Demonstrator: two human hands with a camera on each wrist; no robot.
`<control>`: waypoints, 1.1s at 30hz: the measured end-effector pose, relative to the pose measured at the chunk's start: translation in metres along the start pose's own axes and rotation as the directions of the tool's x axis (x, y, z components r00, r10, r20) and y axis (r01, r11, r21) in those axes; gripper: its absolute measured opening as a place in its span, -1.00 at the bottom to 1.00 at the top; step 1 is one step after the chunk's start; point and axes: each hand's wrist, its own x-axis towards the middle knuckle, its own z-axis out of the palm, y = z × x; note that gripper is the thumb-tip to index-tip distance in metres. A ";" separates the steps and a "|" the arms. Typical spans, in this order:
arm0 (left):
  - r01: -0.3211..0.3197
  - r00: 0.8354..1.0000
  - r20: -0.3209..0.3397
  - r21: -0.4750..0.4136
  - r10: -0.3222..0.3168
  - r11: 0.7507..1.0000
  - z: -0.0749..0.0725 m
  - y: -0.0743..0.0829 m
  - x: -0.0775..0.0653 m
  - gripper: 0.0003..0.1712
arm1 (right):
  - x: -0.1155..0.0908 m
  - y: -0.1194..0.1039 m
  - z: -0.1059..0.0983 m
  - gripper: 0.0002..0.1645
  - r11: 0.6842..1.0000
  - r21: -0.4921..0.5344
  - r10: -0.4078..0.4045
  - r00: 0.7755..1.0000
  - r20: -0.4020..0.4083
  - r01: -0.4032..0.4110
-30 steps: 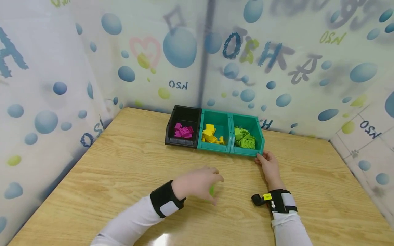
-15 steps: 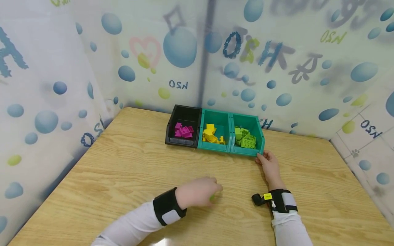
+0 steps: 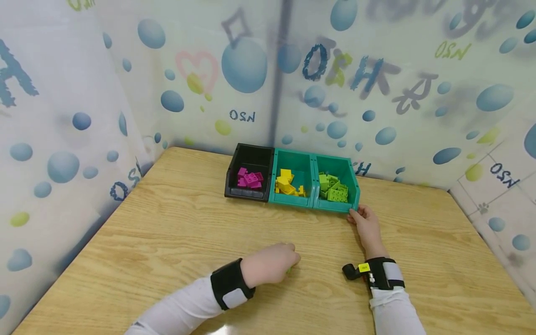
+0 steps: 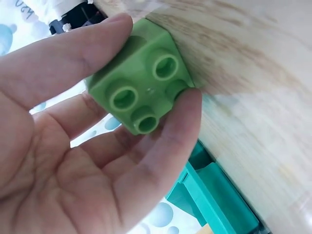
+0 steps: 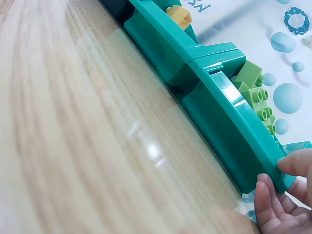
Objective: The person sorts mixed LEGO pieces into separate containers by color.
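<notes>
My left hand (image 3: 268, 264) is low over the middle of the table, pinching a green toy building block (image 4: 146, 90) between thumb and fingers. In the left wrist view its round studs face the camera; the head view shows only a sliver of it past my fingers. Farther right, my right hand (image 3: 367, 229) grips the near right corner of a teal bin (image 3: 331, 206), thumb on one side and curled fingers below. Several lime green blocks (image 3: 337, 193) lie in that bin.
Joined to its left is another teal bin (image 3: 290, 200) with yellow blocks (image 3: 286, 185), then a black bin (image 3: 246, 192) with magenta blocks (image 3: 250, 180). The row stands on a wooden table (image 3: 176, 218), near a patterned curtain (image 3: 201, 111) at the back.
My left hand has come down slightly, and its spread fingers have closed round the green block. The right hand has stayed at the bin's corner.
</notes>
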 end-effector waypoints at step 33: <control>-0.008 0.997 -0.072 -0.105 0.001 0.994 -0.009 -0.003 0.003 -0.61 | -0.002 -0.002 0.000 -0.59 1.000 0.003 0.017 1.000 0.008 -0.017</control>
